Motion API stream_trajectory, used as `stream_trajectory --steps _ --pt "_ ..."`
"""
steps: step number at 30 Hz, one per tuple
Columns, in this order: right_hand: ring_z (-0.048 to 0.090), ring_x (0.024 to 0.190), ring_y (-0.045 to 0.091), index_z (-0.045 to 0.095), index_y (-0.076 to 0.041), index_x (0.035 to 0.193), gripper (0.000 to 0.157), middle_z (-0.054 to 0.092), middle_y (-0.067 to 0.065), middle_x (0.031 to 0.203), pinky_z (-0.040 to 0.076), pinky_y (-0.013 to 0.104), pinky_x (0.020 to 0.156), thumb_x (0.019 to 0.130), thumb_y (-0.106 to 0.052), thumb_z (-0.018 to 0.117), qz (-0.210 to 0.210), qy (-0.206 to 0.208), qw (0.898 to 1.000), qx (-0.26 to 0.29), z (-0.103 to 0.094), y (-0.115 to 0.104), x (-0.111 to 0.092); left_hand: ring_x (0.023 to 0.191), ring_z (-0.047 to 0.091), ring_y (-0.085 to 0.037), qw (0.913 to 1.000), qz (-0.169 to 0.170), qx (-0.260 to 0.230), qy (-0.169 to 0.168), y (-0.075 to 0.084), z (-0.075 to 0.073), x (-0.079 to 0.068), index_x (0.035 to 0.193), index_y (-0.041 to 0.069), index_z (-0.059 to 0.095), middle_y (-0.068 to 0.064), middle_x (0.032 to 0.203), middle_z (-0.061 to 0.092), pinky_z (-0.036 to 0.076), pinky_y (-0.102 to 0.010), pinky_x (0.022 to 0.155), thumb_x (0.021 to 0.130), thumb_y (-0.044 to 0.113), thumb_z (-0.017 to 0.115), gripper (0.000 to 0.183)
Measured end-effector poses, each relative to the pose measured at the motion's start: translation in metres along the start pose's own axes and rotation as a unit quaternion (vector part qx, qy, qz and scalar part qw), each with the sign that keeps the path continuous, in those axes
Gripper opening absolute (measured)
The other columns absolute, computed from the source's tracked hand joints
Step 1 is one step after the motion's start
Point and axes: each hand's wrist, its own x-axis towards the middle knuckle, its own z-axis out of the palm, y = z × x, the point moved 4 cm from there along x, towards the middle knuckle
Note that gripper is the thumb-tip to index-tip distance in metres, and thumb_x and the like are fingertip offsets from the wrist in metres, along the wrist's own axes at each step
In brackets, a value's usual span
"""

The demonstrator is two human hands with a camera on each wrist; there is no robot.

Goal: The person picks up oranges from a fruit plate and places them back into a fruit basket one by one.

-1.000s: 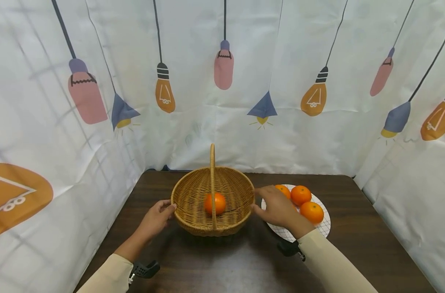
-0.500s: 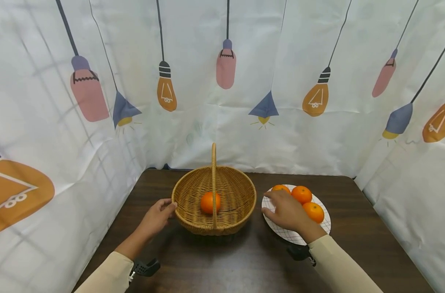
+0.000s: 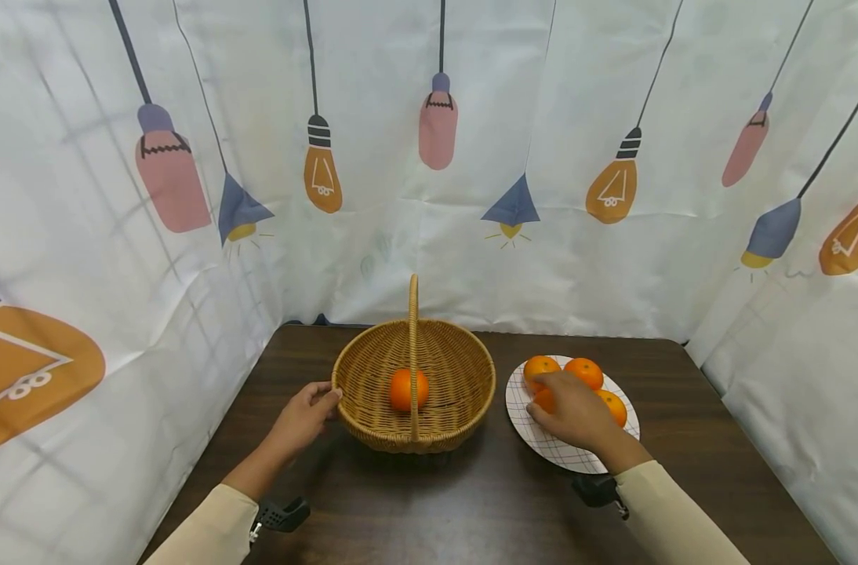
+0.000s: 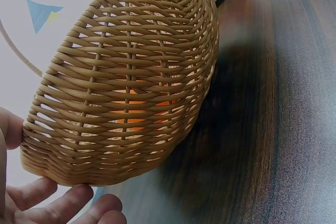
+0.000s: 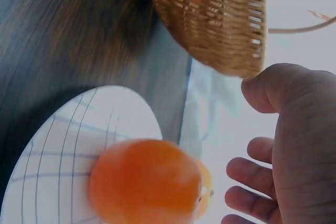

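Head view: the wicker basket is set twd the back of the dark table, w/ one loose orange inside, partly crossed by the handle. The basket's L rim is pinched by the L hand. The R hand is held above the white plate, R of the basket; four plate oranges can be made out, one partly covered by the hand. Prob. a single fruit is being picked out, so the hand is best centred over it, w/ neighbours left unbumped.

L wrist view: the rim is held btwn thumb and fingers; the loose orange is glimpsed thru the weave. This grip should be light but firm, so that the basket isn't tipped or slid.

R wrist view: thumb and fingers are spread wide, nothing held; a big blurred orange is seen on the plate, another behind it. Contact can't be confirmed. For a sure hold, the fruit is best cupped round its middle, not pressed from the top, or it may be rolled off. Any lift should be made clear of rim & handle, and the fruit lowered, not dropped.
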Motion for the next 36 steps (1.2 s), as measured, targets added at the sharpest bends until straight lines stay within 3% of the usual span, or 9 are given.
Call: stream_trajectory --steps 3,7,26,36 --pt "0.052 0.105 0.025 0.058 -0.009 0.122 0.050 0.059 0.004 0.116 0.045 0.044 0.082 0.084 -0.041 0.065 0.007 0.003 1.000 0.004 -0.001 0.006 -0.004 0.105 0.058 -0.027 1.0000 0.003 -0.002 0.000 0.001 0.000 0.000 0.138 0.005 0.038 -0.017 0.125 0.054 0.049 -0.046 0.083 0.092 0.052 0.050 0.067" --pt "0.053 0.102 0.024 0.060 -0.009 0.120 0.048 0.061 0.003 0.112 0.045 0.045 0.081 0.083 -0.038 0.068 0.006 0.012 1.000 0.005 -0.003 0.012 -0.008 0.106 0.057 -0.028 1.0000 0.004 -0.001 -0.001 0.002 0.000 -0.001 0.138 0.004 0.037 -0.018 0.126 0.054 0.049 -0.046 0.084 0.089 0.059 0.049 0.075" --pt "0.055 0.097 0.029 0.061 -0.005 0.113 0.053 0.062 0.008 0.106 0.041 0.049 0.088 0.081 -0.047 0.066 0.009 0.008 0.997 -0.079 0.000 0.033 -0.015 0.107 0.057 -0.028 1.0000 0.001 -0.009 -0.001 0.002 -0.001 -0.002 0.138 0.004 0.038 -0.017 0.124 0.054 0.048 -0.047 0.085 0.088 0.061 0.049 0.076" --pt "0.055 0.094 0.029 0.061 -0.005 0.112 0.053 0.062 0.006 0.101 0.043 0.049 0.082 0.078 -0.043 0.070 0.017 0.003 0.997 -0.076 0.007 0.034 -0.015 0.108 0.057 -0.032 0.9999 0.003 -0.017 -0.002 0.000 0.001 -0.003 0.138 0.003 0.038 -0.018 0.125 0.054 0.048 -0.047 0.084 0.088 0.062 0.050 0.078"
